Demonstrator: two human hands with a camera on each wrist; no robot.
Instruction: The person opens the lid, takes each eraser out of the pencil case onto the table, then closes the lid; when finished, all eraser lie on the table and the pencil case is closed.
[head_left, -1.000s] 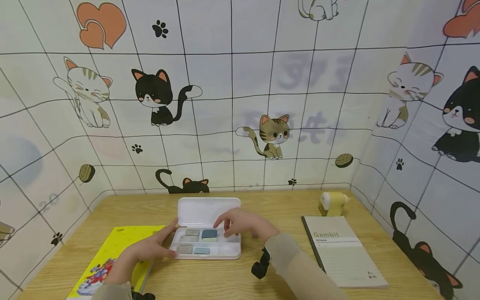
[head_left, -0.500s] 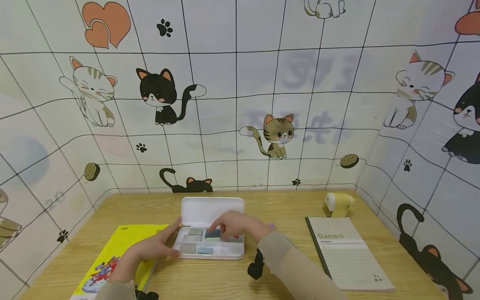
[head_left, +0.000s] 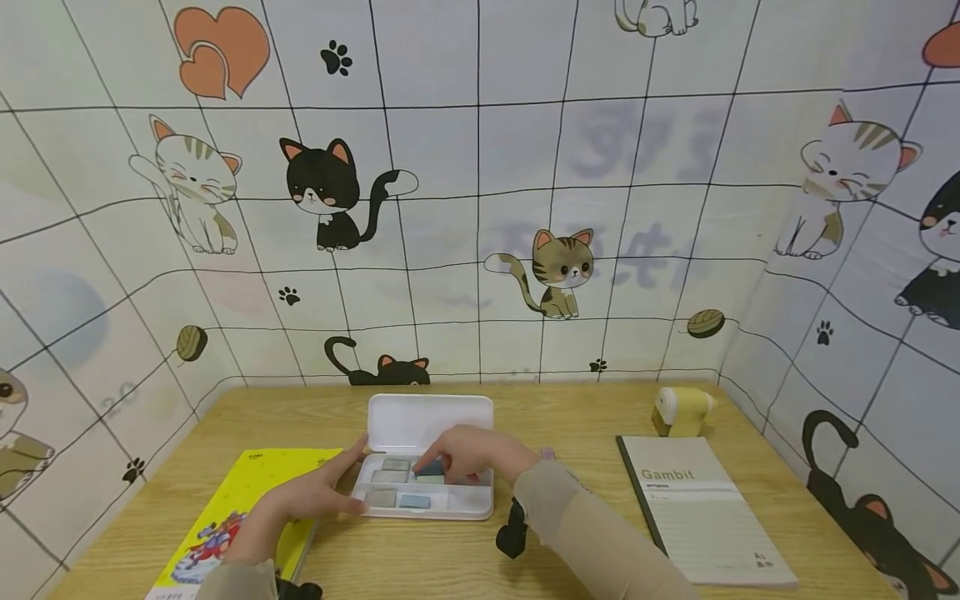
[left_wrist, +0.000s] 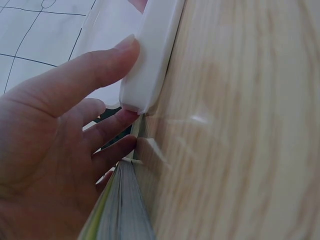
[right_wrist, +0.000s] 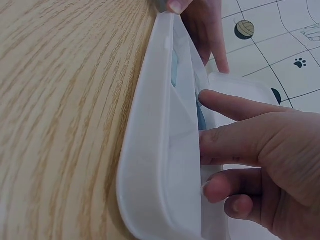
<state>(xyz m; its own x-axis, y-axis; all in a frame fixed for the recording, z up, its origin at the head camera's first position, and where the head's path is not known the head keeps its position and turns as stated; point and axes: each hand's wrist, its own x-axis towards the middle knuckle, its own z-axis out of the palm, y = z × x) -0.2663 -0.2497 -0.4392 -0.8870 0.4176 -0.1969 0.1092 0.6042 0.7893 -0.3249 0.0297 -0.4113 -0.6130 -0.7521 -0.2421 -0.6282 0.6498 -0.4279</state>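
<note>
A white hinged case [head_left: 465,505] lies with its lid raised on the wooden table, small rectangular blocks in its compartments. My left hand [head_left: 315,492] holds the case at its left end, thumb on the front corner and fingers along the side; the left wrist view shows the thumb [left_wrist: 112,62] over the rim. My right hand [head_left: 476,452] reaches in from the right, index fingertip right at a dark blue block [head_left: 435,468] that it partly covers. In the right wrist view the outer fingers [right_wrist: 232,185] are curled. A pale block [head_left: 431,480] lies just in front of the blue one.
Greyish blocks [head_left: 391,477] and a light blue block [head_left: 415,501] sit in other compartments. A yellow book [head_left: 247,483] lies under the left forearm. To the right are a grey notebook [head_left: 701,517] and a yellow-and-white gadget [head_left: 684,410]. A cat-print cloth [head_left: 450,192] hangs behind.
My right hand has shifted left, its index finger now extended over the dark blue block, covering more of it. The left hand stays on the case. The head view has turned slightly left.
</note>
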